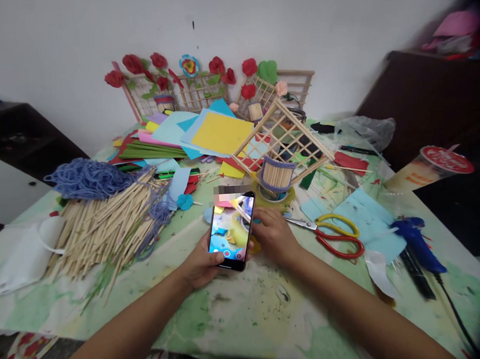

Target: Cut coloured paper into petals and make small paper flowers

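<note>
The left hand (200, 262) clasps the smartphone (231, 230) over the counter (232, 312), near middle, likely light, stiff and slippery, best held by its long edges; whether the right hand (273, 232) beside it grips anything, I cannot tell.

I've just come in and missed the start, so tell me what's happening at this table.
A person holds a phone in the left hand, its screen showing a camera view. The right hand is close by the phone's right edge; whether it grips anything is hidden. Just beyond stands a stick lattice with a small stick pot at its front. Scissors lie to the right, loose sticks to the left.
</note>
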The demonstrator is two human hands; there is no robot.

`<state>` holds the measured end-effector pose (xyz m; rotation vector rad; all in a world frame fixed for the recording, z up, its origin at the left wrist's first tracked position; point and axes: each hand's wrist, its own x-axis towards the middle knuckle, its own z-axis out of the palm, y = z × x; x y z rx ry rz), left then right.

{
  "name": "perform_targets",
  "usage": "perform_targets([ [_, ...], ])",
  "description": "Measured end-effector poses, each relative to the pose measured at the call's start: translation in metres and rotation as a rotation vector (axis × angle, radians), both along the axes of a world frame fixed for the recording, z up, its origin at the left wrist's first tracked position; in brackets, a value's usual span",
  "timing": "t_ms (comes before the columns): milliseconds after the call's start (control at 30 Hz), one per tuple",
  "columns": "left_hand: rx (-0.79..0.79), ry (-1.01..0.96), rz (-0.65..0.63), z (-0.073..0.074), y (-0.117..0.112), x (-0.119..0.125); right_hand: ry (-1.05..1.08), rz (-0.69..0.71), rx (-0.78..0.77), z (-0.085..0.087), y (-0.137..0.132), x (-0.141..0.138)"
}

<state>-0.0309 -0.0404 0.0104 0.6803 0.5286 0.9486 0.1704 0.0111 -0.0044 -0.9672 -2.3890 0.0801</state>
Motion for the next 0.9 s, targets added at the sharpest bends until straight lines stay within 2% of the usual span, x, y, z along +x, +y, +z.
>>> perform_targets([
  [133, 0.012, 0.031, 0.017, -0.004, 0.001, 0.0, -0.079, -0.044, -0.087, 0.003, -0.019, 0.008],
  [300, 0.03, 0.068, 0.051, -0.008, 0.004, 0.001, -0.247, 0.022, -0.232, 0.004, -0.032, 0.007],
  [600, 0.063, 0.076, 0.023, -0.007, 0.006, 0.003, -0.245, 0.006, -0.197, 0.001, 0.004, -0.021],
  [900, 0.104, 0.123, 0.084, -0.007, 0.003, -0.004, -0.18, -0.052, -0.143, 0.0, -0.02, -0.004],
])
